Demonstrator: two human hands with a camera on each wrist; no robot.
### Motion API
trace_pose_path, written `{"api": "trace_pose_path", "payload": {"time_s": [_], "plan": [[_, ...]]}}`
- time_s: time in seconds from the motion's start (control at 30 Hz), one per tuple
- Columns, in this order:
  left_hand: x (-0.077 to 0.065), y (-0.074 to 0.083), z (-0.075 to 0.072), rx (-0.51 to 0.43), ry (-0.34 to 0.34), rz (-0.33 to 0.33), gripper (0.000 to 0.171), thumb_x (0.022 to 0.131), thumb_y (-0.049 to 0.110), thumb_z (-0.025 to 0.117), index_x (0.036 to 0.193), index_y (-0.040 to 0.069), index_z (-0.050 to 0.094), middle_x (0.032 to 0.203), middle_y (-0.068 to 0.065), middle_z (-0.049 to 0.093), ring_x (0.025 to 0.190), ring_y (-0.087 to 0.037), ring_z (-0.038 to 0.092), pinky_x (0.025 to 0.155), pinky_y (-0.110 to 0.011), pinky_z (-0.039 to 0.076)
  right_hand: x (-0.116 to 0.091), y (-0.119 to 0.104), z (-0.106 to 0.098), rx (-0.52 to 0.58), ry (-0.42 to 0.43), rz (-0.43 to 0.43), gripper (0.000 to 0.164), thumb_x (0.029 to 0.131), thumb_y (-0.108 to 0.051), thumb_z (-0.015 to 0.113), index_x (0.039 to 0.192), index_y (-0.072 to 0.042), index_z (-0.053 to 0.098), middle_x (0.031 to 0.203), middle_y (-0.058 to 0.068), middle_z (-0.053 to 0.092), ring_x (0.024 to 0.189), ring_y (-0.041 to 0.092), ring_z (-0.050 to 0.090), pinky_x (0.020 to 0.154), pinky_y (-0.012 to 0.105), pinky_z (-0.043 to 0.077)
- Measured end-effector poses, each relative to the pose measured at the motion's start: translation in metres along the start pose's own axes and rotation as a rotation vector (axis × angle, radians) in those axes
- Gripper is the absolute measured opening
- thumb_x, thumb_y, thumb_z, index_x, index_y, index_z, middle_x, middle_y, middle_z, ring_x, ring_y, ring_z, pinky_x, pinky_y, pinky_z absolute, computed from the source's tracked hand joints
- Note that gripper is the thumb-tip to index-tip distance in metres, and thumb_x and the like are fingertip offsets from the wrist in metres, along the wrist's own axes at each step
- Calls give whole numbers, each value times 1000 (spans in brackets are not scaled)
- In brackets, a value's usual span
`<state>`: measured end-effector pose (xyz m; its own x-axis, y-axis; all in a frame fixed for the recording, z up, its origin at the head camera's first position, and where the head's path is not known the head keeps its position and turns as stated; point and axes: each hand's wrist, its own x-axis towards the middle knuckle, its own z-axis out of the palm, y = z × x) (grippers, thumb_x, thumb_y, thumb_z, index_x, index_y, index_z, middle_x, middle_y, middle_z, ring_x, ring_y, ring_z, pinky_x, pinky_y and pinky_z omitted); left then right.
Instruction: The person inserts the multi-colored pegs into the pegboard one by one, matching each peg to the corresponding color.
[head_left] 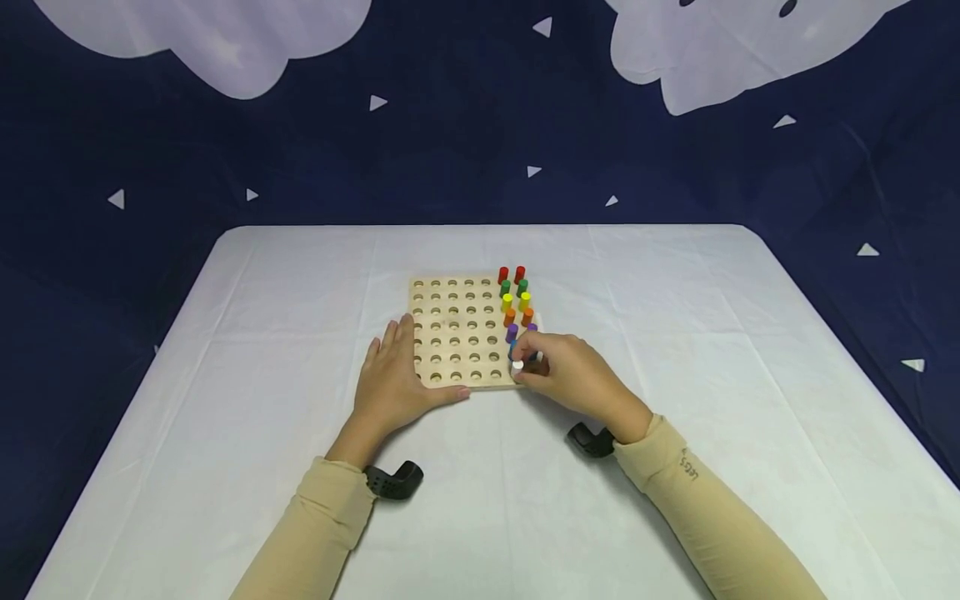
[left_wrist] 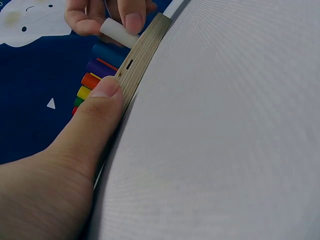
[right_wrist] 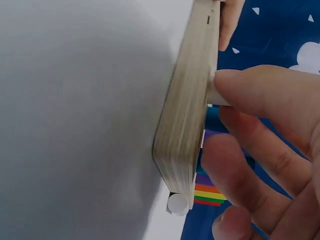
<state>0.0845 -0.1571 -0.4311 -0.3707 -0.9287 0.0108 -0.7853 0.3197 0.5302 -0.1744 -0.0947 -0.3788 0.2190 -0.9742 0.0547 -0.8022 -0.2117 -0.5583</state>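
Observation:
A square wooden pegboard (head_left: 453, 333) with rows of round holes lies on the table. My left hand (head_left: 392, 375) rests against its near left corner, fingers straight along the left side and thumb along the front edge. At the near right, the thumb and index finger of my right hand (head_left: 573, 375) pinch a white peg (left_wrist: 119, 33), which stands upright at the front row of holes. Behind it, pairs of pegs fill the two right columns: red (head_left: 503, 275), green (head_left: 506, 288), yellow (head_left: 507, 302), orange (head_left: 510, 317) and purple (head_left: 512, 333). Blue pegs (right_wrist: 214, 120) are partly hidden by my right fingers.
Another white peg (right_wrist: 177, 204) lies beside the board's right side, its round end showing. A white cloth covers the table (head_left: 247, 400). Behind it hangs a dark blue backdrop (head_left: 450, 167) with pale clouds and triangles. Each wrist carries a black camera (head_left: 396, 481).

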Motion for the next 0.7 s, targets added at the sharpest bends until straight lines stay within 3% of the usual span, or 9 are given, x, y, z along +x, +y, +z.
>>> {"api": "trace_pose_path", "payload": {"time_s": [0.2, 0.3, 0.4, 0.53, 0.7], "plan": [[1, 1, -2, 1, -1, -4, 145, 58, 83, 73, 159, 4, 5, 166, -16, 13, 155, -31, 9, 124, -49, 5, 0, 2, -15, 32, 3, -20, 20, 86, -24, 78, 103, -22, 67, 94, -8, 69, 69, 13, 57, 60, 29, 47], [1, 1, -2, 4, 2, -4, 145, 58, 83, 73, 159, 4, 5, 166, -15, 12, 155, -31, 8, 124, -49, 5, 4, 12, -28, 59, 71, -6, 20, 92, -23, 71, 111, -18, 68, 99, -3, 70, 70, 15, 57, 59, 29, 46], [1, 0, -1, 7, 7, -3, 146, 57, 84, 73, 159, 4, 5, 166, -16, 12, 155, -31, 8, 124, -49, 5, 12, 28, -34, 64, 124, 62, 26, 97, -19, 62, 123, -14, 65, 101, 4, 68, 68, 17, 54, 59, 30, 44], [0, -2, 1, 8, 6, -9, 147, 56, 85, 72, 159, 4, 5, 166, -16, 12, 155, -31, 8, 124, -49, 5, 25, 48, -29, 51, 32, 161, 41, 99, -22, 59, 139, -11, 55, 103, 7, 65, 69, 18, 52, 62, 31, 44], [-1, -2, 4, 4, 7, -9, 147, 55, 88, 70, 159, 5, 5, 166, -15, 12, 155, -30, 7, 124, -49, 5, 34, 58, -18, -13, -81, 192, 50, 99, -26, 58, 145, -8, 49, 100, 7, 62, 82, 19, 54, 73, 34, 44]]}}
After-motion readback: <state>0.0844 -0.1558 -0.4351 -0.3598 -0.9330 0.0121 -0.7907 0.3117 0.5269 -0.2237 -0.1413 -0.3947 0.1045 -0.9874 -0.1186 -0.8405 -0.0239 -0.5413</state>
